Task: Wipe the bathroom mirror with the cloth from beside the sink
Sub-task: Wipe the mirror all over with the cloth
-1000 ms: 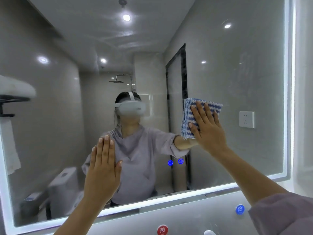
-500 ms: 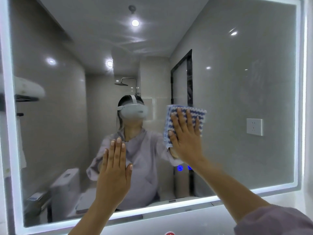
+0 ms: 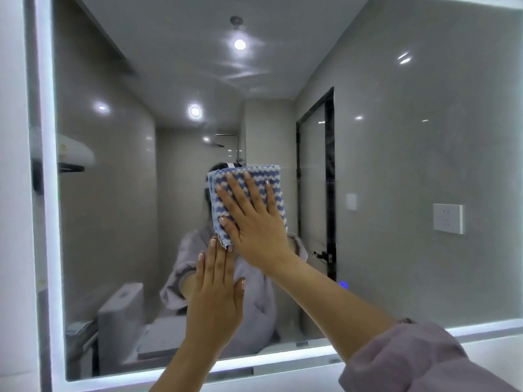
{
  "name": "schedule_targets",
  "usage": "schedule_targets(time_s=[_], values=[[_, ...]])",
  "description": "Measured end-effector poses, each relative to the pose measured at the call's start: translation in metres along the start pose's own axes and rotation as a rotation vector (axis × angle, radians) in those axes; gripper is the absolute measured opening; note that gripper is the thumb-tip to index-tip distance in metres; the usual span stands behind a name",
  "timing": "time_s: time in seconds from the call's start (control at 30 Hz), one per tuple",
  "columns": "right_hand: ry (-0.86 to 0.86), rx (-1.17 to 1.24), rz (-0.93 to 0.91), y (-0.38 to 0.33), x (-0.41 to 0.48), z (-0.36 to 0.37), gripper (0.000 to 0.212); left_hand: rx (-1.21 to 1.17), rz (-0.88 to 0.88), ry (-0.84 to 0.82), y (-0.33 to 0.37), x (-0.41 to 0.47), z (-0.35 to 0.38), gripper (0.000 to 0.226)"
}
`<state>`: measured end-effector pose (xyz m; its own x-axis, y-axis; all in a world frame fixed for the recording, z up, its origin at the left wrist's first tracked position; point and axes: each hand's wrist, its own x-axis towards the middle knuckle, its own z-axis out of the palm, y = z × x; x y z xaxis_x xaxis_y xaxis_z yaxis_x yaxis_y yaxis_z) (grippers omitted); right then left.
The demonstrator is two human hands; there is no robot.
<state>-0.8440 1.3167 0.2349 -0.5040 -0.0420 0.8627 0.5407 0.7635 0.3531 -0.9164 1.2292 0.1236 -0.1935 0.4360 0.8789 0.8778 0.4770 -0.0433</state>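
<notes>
Blue-striped cloth — long axis near upright — flat on mirror.

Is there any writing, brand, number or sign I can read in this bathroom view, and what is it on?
No words or numbers can be read.
Blue glowing symbol on the mirror: a round icon, too blurred to read.
Striped cloth under the right hand: no label shows.
Socket plate in the reflection: no legible marking.

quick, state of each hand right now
Left hand: open, flat against the mirror, holding nothing.
Right hand: open, straight fingers pressing the striped cloth to the mirror.
</notes>
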Motion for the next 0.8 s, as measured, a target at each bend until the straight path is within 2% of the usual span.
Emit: schedule_targets(time_s=[0.13, 0.3, 0.47, 0.67, 0.8], values=[[0.006, 0.031, -0.040, 0.010, 0.001, -0.002, 0.058, -0.027, -0.030, -0.005, -0.003, -0.001, 0.005, 0.064], [0.040, -0.015, -0.099, 0.028, 0.004, -0.005, 0.056, -0.049, 0.044, 0.053, -0.006, 0.000, 0.005, 0.061], [0.099, -0.054, -0.068, 0.072, 0.003, -0.004, 0.057, -0.089, 0.064, 0.064, -0.010, 0.000, 0.011, 0.061], [0.105, -0.050, 0.257, 0.153, -0.022, -0.008, 0.061, -0.102, 0.064, 0.057, -0.009, -0.001, 0.009, 0.061], [0.085, -0.003, 0.404, 0.159, -0.028, -0.012, 0.061, -0.077, 0.049, 0.050, -0.006, -0.003, -0.001, 0.062]])
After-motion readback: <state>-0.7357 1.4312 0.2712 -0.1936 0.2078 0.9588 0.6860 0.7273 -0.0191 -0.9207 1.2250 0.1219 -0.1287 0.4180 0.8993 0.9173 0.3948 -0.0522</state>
